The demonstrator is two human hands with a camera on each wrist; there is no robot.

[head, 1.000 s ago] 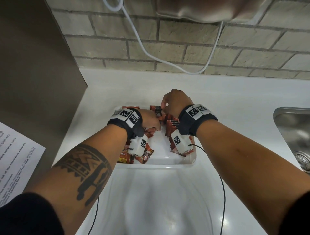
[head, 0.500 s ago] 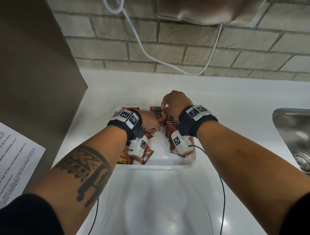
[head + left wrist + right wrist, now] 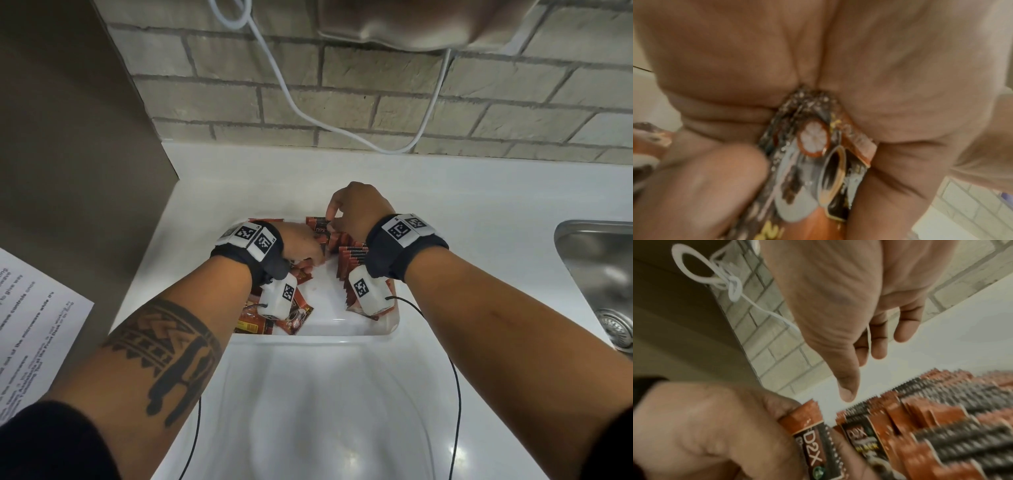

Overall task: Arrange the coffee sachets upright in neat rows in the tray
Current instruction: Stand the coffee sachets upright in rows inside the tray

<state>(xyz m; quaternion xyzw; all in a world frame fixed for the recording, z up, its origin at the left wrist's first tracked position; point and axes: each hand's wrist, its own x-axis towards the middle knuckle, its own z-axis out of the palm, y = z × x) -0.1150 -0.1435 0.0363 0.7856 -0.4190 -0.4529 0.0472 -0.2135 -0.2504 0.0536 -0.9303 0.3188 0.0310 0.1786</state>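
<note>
A person's two hands work inside a white tray (image 3: 342, 330) of red-and-black coffee sachets, set on a white surface (image 3: 479, 192) below a brick wall. On the tray's right side a row of sachets (image 3: 352, 257) already stands on edge, packed close, serrated tops up. The right hand (image 3: 359, 214) hovers at the far end of that row, thumb and fingers loose and extended, closed round nothing that the wrist view shows. The left hand (image 3: 301, 245) grips a sachet (image 3: 818, 154) in its curled fingers, just beside the row's far end, seemingly ready to slot it in. Loose sachets (image 3: 294, 315) lie flat and jumbled on the tray's left side, partly hidden under the left wrist. The job looks roughly half done: one row is largely built, while the left-hand heap awaits standing. A steel sink (image 3: 603, 274) sits well apart at the right.
</note>
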